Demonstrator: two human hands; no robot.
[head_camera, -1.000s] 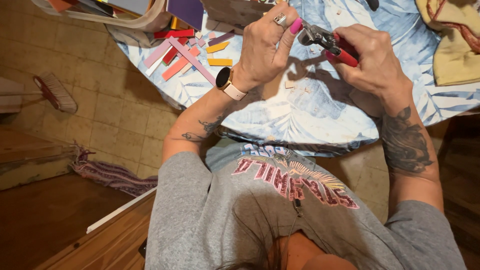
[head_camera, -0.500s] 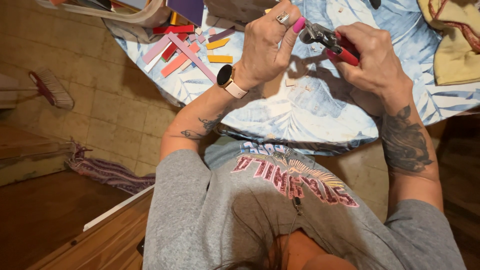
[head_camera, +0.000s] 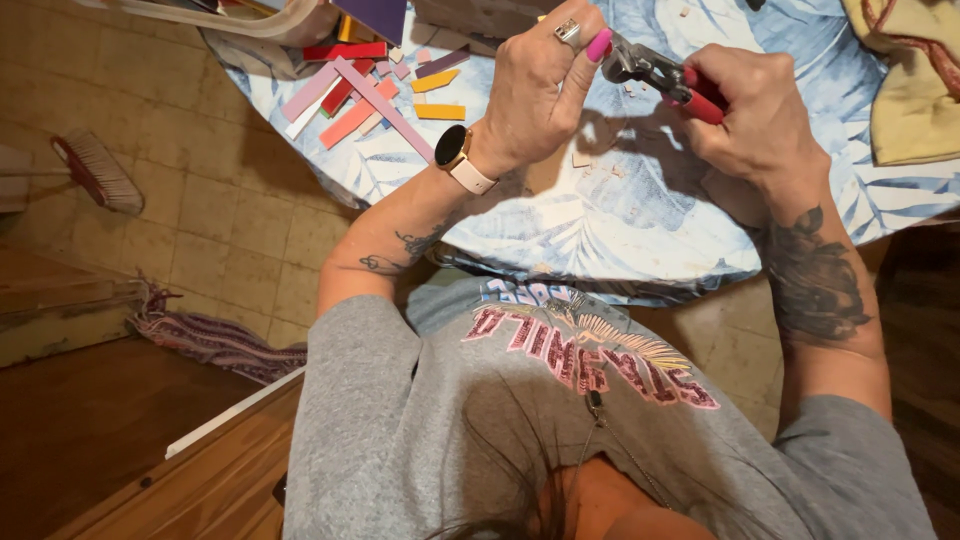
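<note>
A person seated at a round desk (head_camera: 640, 250) draped in a blue leaf-print cloth works a pair of red-handled nippers (head_camera: 665, 78) held in the right hand (head_camera: 755, 120), whose fingers are wrapped tight around the handles; the metal head of the tool points toward the left hand (head_camera: 545, 85), raised just above the cloth with its fingers pinched together, apparently on a small piece that is too tiny and too hidden to make out. Judging by the scatter, the cutting looks partly done: a few pale chips (head_camera: 582, 158) lie on the cloth below the hands, while a fan of uncut coloured strips (head_camera: 365, 95) in pink, red, orange and purple waits well apart at the desk's far left side. A shallow light-rimmed tray (head_camera: 265, 22) sits at the top edge beside the strips; what it holds is mostly cut off by the frame, though bits of coloured material show at its edge. A yellowish cloth (head_camera: 905, 95) rests at the right of the desk, and a broom (head_camera: 95, 170) lies on the tiled floor.
</note>
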